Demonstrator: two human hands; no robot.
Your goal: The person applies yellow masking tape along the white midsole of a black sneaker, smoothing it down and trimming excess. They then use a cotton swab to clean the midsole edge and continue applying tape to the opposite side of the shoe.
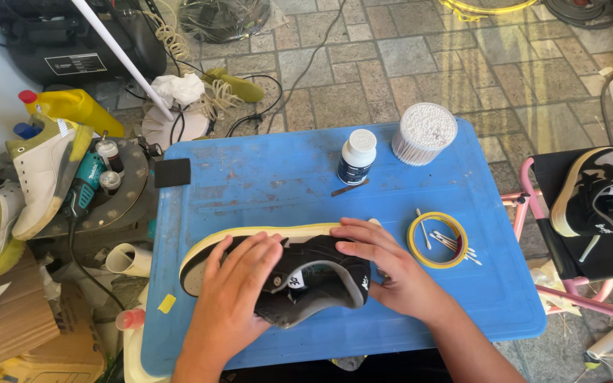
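Observation:
A black shoe (313,273) with a cream sole lies on its side on the blue plastic table (264,177), sole edge facing away from me. My left hand (232,298) rests flat over the shoe's toe half, fingers spread across the upper. My right hand (388,266) grips the heel end, fingers laid along the sole edge. A roll of yellow tape (438,240) lies just right of my right hand, with a few cotton swabs (455,245) inside and beside it.
A small dark bottle with a white cap (356,157), a round tub of cotton swabs (426,133) and a black sponge block (172,172) sit on the table. A matching black shoe (597,195) rests on a pink stool at right. White and yellow shoes (40,177) and tools crowd the left.

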